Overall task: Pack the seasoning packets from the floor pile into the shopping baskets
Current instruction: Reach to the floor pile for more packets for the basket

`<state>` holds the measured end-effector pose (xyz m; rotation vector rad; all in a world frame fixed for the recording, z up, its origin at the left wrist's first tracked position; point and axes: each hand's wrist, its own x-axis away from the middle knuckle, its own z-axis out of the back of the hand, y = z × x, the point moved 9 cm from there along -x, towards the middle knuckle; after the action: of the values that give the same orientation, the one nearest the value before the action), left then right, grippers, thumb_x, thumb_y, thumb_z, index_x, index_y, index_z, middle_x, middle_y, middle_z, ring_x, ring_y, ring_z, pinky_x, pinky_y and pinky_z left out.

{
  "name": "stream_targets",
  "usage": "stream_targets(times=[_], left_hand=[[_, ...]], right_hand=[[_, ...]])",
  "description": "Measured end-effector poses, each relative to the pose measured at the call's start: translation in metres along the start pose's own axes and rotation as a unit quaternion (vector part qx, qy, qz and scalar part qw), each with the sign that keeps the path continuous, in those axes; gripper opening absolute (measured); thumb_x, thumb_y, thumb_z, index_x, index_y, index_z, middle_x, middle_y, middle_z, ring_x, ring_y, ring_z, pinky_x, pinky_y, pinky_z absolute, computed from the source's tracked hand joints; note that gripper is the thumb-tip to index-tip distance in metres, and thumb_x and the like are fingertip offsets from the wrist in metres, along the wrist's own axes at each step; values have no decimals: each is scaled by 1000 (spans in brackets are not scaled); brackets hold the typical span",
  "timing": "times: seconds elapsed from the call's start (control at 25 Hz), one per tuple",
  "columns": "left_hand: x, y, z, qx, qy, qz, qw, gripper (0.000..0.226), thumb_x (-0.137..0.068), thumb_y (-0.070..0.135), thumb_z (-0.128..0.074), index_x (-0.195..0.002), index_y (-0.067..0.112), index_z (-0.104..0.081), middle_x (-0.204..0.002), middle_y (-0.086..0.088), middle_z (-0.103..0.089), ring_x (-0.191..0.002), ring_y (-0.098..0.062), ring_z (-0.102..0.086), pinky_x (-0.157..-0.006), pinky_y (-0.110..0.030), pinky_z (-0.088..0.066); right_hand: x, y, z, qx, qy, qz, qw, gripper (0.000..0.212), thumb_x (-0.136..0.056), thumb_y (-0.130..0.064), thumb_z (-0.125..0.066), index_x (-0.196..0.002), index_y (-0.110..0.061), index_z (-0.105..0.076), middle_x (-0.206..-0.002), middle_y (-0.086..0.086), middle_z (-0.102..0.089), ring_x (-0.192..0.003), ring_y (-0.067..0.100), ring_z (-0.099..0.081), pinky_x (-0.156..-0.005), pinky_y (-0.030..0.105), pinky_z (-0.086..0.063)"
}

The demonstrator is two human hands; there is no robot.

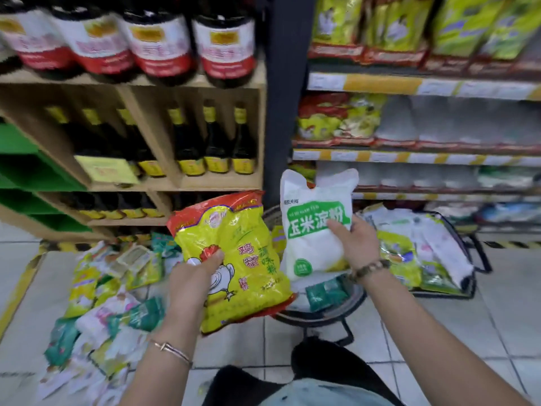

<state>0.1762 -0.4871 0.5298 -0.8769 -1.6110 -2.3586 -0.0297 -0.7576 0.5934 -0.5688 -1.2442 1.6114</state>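
My left hand (193,276) grips a large yellow chicken-seasoning packet (243,259) with red edges, held up above the floor. My right hand (355,244) grips a white packet with a green label (314,230), raised over the near black shopping basket (328,313), which holds green sachets. A second black basket (468,288) at the right is filled with yellow-green and white packets. The floor pile of seasoning packets (102,303) spreads out at the lower left.
Wooden shelves of dark sauce bottles (205,142) rise at the left. Store shelves with bagged goods (409,124) stand behind the baskets. My knee (322,367) is at the bottom centre on the tiled floor. Yellow-black tape (512,244) marks the floor.
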Motion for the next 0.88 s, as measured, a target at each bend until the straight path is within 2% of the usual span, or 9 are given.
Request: stream_targets(times=[0.08, 0.16, 0.24, 0.32, 0.44, 0.56, 0.64, 0.76, 0.88], left_hand=[[4, 2, -53, -13, -18, 3, 1000, 37, -73, 32, -80, -87, 5, -59, -87, -9, -57, -78, -22, -53, -77, -38, -45], [6, 5, -103, -35, -24, 6, 999, 35, -74, 33, -79, -72, 12, -51, -77, -5, -54, -70, -19, -49, -68, -34, -40], [5, 5, -140, -54, -17, 8, 998, 41, -74, 31, -79, -62, 19, -42, -67, 0, -47, -64, -19, -44, -61, -34, -37], [4, 1, -174, -56, -16, 24, 998, 47, -74, 26, -80, -57, 19, -37, -61, -1, -44, -57, -23, -42, -59, -35, -38], [1, -9, -201, -82, -7, 52, 995, 61, -74, 25, -79, -53, 20, -22, -46, 4, -25, -54, -21, -23, -54, -31, -22], [-15, -24, -218, -120, 3, 69, 990, 65, -73, 30, -79, -51, 21, -19, -39, 11, -18, -47, -18, -18, -49, -29, -17], [-34, -39, -229, -165, 7, 70, 984, 66, -73, 32, -78, -46, 21, -19, -35, 9, -18, -41, -15, -18, -47, -27, -17], [-69, -81, -252, -255, 0, 78, 964, 63, -76, 34, -74, -44, 18, -22, -29, 7, -26, -28, -11, -26, -44, -26, -19], [-110, -141, -276, -298, -5, 83, 951, 52, -76, 40, -72, -49, 17, -34, -40, 5, -37, -41, -16, -38, -47, -27, -26]], right_hand=[[-26, 18, 39, 10, -2, -19, 1000, 15, -87, -19, -63, -74, -27, -63, -72, -2, -66, -65, 5, -64, -55, 25, -48], [-55, 40, 74, 16, 0, -33, 999, 15, -87, -20, -63, -75, -30, -63, -68, -2, -67, -67, 12, -64, -58, 34, -49], [-82, 65, 94, 10, -3, -49, 999, 8, -87, -16, -63, -88, -24, -67, -77, -7, -68, -70, 4, -64, -56, 22, -50], [-105, 87, 106, 2, -9, -65, 998, 15, -87, -11, -62, -101, -16, -67, -85, -6, -66, -70, -7, -60, -55, 9, -46], [-125, 120, 113, -3, -16, -88, 996, 18, -88, -6, -60, -104, -9, -66, -89, 0, -65, -72, -6, -57, -54, 4, -42], [-143, 154, 112, 21, -12, -115, 993, 14, -87, -5, -60, -100, -4, -67, -88, 4, -65, -68, -5, -56, -51, 3, -39], [-153, 175, 105, 59, -17, -127, 990, 10, -88, -8, -61, -95, -3, -66, -88, 9, -66, -67, 6, -58, -53, 9, -42], [-166, 230, 90, 121, -21, -159, 980, 19, -88, -17, -63, -97, 0, -66, -86, 17, -67, -74, 27, -59, -61, 32, -42], [-179, 285, 69, 151, -42, -164, 974, 16, -87, -18, -65, -87, -2, -65, -73, 17, -65, -64, 28, -56, -55, 34, -32]])
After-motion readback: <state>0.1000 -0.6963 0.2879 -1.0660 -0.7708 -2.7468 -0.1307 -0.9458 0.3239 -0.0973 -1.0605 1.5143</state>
